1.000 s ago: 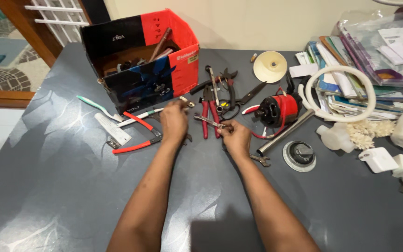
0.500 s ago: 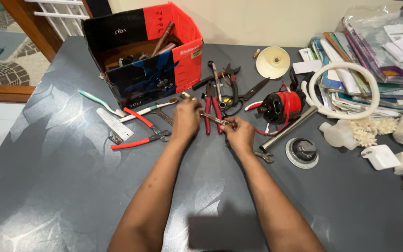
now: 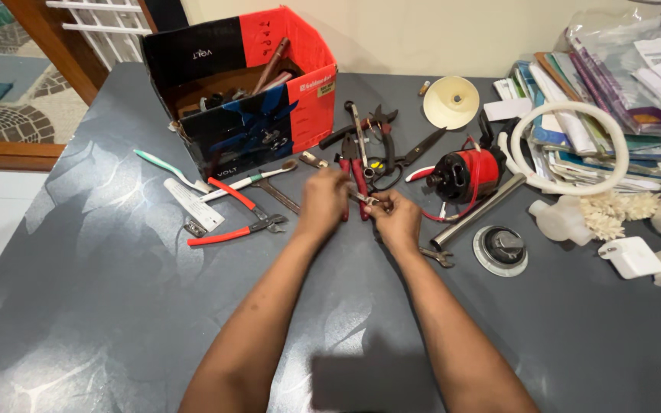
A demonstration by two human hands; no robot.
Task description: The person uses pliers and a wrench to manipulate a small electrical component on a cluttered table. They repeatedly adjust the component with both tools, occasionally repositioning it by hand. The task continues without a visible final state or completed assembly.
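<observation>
left hand (image 3: 321, 200) and right hand (image 3: 396, 220): fingers pinch a small metal part (image 3: 367, 201) together | part sits above the grey worktop (image 3: 101, 306), beside red pliers (image 3: 355, 174) | hands stayed put; camera moved closer

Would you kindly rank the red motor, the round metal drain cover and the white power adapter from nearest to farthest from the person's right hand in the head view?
From the right hand:
1. Red motor, just up and to its right, among the tools.
2. Round metal drain cover, farther right and slightly lower on the table.
3. White power adapter, far right, near the table's edge.
</observation>
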